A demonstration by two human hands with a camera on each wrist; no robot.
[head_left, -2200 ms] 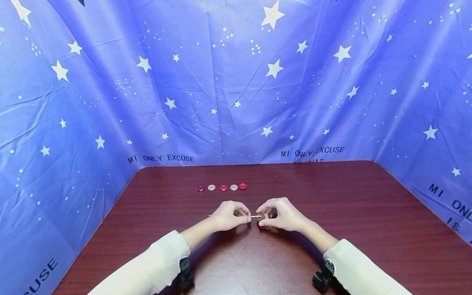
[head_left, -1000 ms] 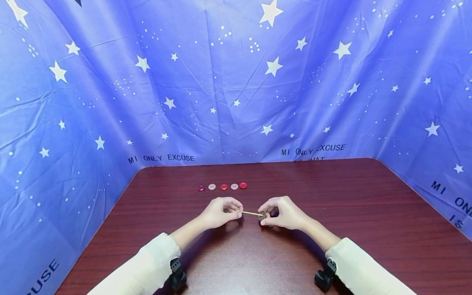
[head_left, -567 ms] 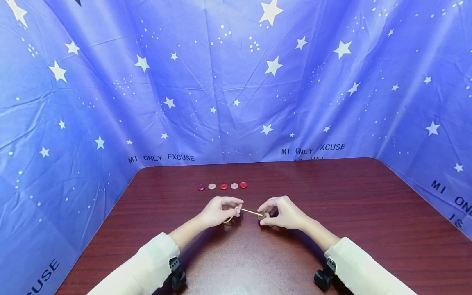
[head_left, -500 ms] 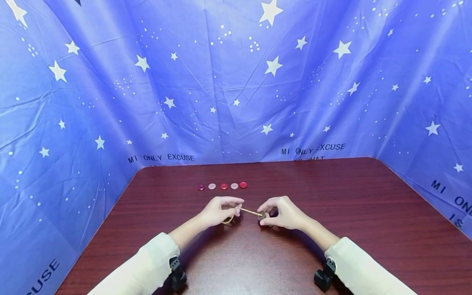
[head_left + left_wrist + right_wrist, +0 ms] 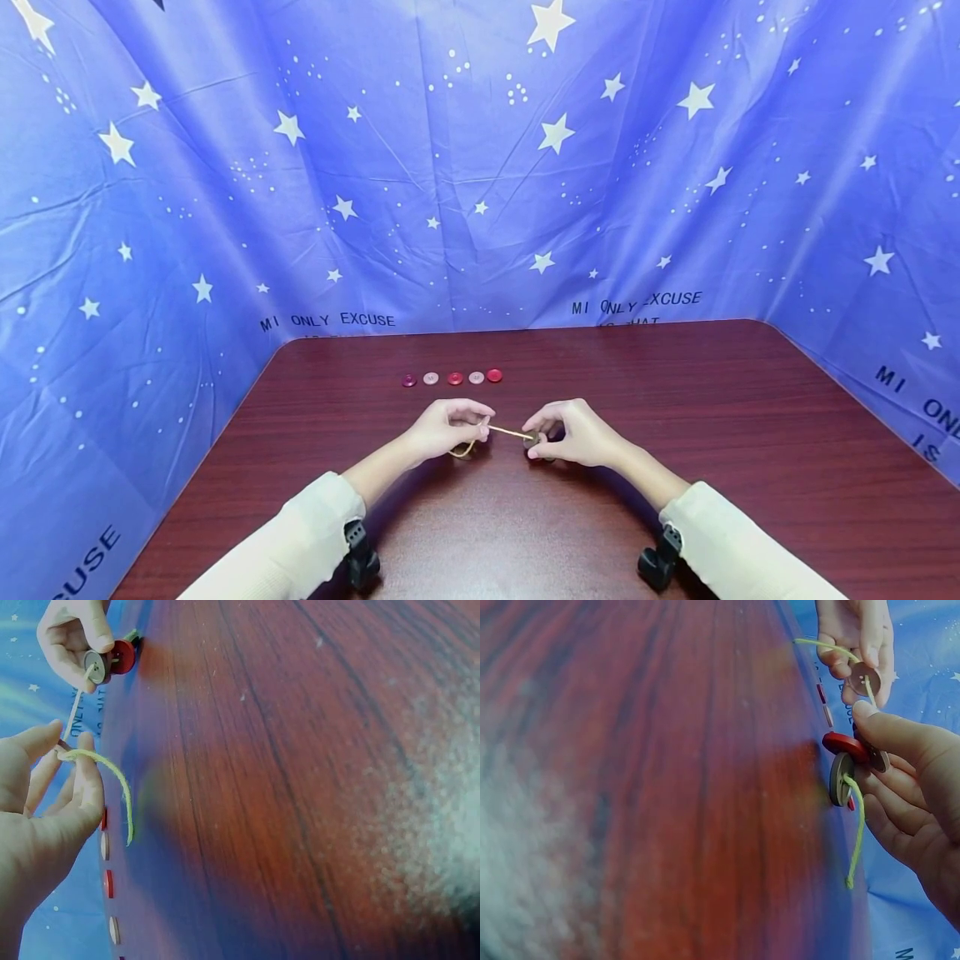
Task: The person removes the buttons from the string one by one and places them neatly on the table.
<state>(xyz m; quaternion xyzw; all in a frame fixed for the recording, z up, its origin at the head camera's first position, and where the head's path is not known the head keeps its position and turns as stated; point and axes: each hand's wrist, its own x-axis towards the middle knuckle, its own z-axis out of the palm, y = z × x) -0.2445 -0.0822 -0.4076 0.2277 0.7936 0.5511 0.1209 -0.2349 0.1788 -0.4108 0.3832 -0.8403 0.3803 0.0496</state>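
My left hand pinches a brown button between thumb and fingers. A yellow cord passes through that button, and its loose end hangs in a curve below the hand. To the right, my right hand grips another brown button on the same cord. The cord runs straight across the gap between the hands. Against the held button sits a red button, followed by a greenish-brown button with the cord's other end dangling from it. Both hands are close over the table's middle.
Beyond the hands, a row of several loose buttons lies on the dark red wooden table: a purple one, pink ones and red ones. A blue star-printed cloth hangs around the table's back and sides.
My left hand has moved left, away from the right hand, lengthening the cord between them. The cord's loose end now curves below the left hand. The right hand has hardly moved.
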